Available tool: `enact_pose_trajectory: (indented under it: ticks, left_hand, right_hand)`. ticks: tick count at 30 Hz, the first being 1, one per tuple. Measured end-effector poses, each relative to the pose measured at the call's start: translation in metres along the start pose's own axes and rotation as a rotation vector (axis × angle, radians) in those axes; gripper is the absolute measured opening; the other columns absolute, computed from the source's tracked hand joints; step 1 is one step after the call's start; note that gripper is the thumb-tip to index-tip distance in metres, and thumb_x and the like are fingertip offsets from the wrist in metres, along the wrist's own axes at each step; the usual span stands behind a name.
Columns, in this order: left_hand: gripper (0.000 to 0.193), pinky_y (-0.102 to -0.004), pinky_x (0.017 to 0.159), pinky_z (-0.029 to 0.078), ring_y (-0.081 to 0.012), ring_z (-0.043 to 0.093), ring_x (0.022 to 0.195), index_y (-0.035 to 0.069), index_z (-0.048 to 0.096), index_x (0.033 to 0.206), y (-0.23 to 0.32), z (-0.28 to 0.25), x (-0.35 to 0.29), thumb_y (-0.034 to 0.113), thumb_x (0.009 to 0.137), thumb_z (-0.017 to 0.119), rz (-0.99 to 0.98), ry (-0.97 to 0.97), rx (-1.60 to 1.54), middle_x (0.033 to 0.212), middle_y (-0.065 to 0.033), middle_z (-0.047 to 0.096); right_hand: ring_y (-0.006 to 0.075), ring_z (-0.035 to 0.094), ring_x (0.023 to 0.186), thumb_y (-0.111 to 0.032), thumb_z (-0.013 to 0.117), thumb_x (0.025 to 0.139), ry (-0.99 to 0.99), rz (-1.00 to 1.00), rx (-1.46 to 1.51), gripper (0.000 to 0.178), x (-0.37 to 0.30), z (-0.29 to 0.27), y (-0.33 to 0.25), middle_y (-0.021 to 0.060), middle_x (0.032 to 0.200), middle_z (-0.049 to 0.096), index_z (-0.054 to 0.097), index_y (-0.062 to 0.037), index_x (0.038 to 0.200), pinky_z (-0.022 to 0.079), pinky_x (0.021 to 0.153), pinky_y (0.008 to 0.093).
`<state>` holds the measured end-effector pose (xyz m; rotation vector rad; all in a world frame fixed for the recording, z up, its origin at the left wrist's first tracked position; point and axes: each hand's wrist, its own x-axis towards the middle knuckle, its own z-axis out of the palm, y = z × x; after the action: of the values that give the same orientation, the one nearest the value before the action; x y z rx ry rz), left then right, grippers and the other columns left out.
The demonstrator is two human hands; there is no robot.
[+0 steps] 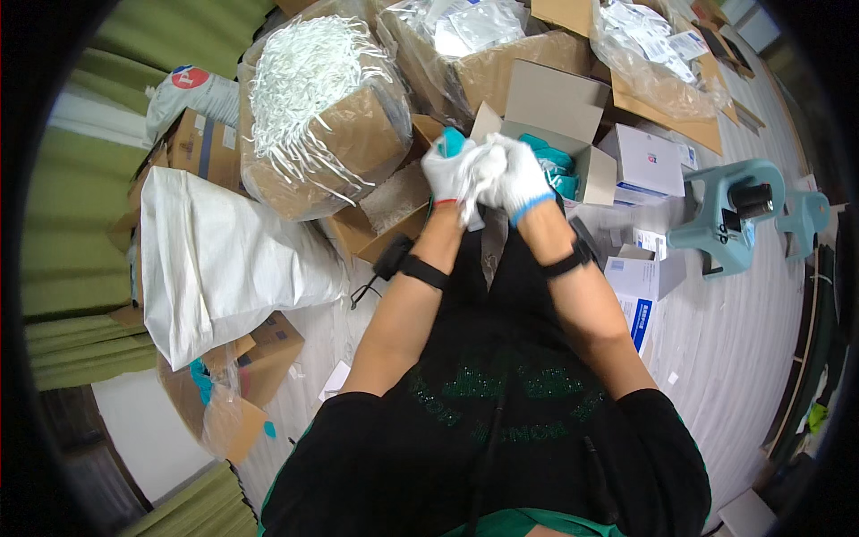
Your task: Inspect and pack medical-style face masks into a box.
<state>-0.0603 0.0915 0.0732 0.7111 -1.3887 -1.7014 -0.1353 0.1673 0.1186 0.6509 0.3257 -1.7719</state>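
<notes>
A worker in a black top and white knit gloves brings both hands together above dark-trousered legs, amid cartons crowding a pale floor. The left hand, its glove cuffed in red, is closed around a soft teal piece, which sticks up past the fingers. The right hand, cuffed in blue, bends its fingers in against a white bundle lying between the two gloves; white against white, whether the fingertips grip it cannot be told.

Just beyond the right hand, an open carton holds more teal pieces. Ahead to the left, white strips spill over the side of a plastic-lined cardboard box, with a white woven sack nearer the worker. Farther ahead to the right, clear plastic bagging full of white packets fills another box. A white box stands beside the open carton, near a blue-green stool bearing a black cylinder. Green curtains hang at left.
</notes>
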Motion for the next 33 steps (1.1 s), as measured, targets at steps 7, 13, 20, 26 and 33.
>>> enact_pose_trajectory:
  ticks: [7, 13, 20, 26, 33]
  left_hand:
    - [0.018, -0.0296, 0.045, 0.039, -0.0092, 0.047, 0.052, 0.008, 0.055, 0.066, 0.008, 0.022, -0.037, 0.002, 0.081, 0.064, -0.251, 0.031, 0.182, 0.060, 0.0007, 0.050]
    - [0.020, -0.0295, 0.076, 0.051, -0.0132, 0.063, 0.079, -0.001, 0.066, 0.096, 0.067, -0.071, -0.123, 0.007, 0.078, 0.069, -0.257, -0.077, 0.229, 0.085, -0.0035, 0.066]
    - [0.033, -0.0338, 0.086, 0.050, -0.0168, 0.062, 0.093, -0.001, 0.061, 0.112, 0.154, -0.258, -0.047, 0.009, 0.082, 0.071, 0.142, 0.492, 0.522, 0.104, -0.0092, 0.066]
    - [0.034, -0.0330, 0.086, 0.050, -0.0215, 0.066, 0.090, -0.002, 0.069, 0.110, 0.286, -0.422, -0.005, 0.013, 0.081, 0.074, 0.572, 1.158, 0.813, 0.101, -0.0147, 0.072]
    - [0.086, -0.0408, 0.111, 0.031, -0.0357, 0.043, 0.133, 0.007, 0.040, 0.145, 0.320, -0.617, 0.005, 0.053, 0.078, 0.068, -0.026, 0.952, 1.983, 0.143, -0.0229, 0.044]
  right_hand:
    - [0.0235, 0.054, 0.058, -0.018, 0.048, 0.093, 0.180, -0.882, -0.655, 0.019, 0.122, -0.091, -0.088, 0.0077, 0.067, 0.055, 0.061, -0.0105, 0.080, 0.044, 0.052, 0.0373]
    - [0.0253, 0.069, 0.082, -0.015, 0.057, 0.085, 1.292, -1.180, -2.624, 0.015, 0.034, -0.101, -0.160, 0.0111, 0.088, 0.071, 0.071, -0.0117, 0.080, 0.055, 0.070, 0.0384]
    - [0.0068, 0.040, 0.055, -0.031, 0.057, 0.095, 0.643, -1.189, -0.991, 0.024, -0.066, -0.202, -0.187, -0.0050, 0.064, 0.042, 0.067, -0.0082, 0.097, 0.034, 0.049, 0.0249]
    - [0.0188, 0.056, 0.055, -0.022, 0.055, 0.086, 0.829, -0.927, -0.981, 0.017, -0.127, -0.239, -0.139, 0.0058, 0.066, 0.055, 0.060, -0.0053, 0.086, 0.046, 0.047, 0.0324]
    - [0.0136, 0.052, 0.059, -0.025, 0.057, 0.095, 0.465, -0.836, -0.819, 0.016, -0.095, -0.184, -0.111, -0.0019, 0.072, 0.051, 0.062, -0.0107, 0.098, 0.043, 0.050, 0.0312]
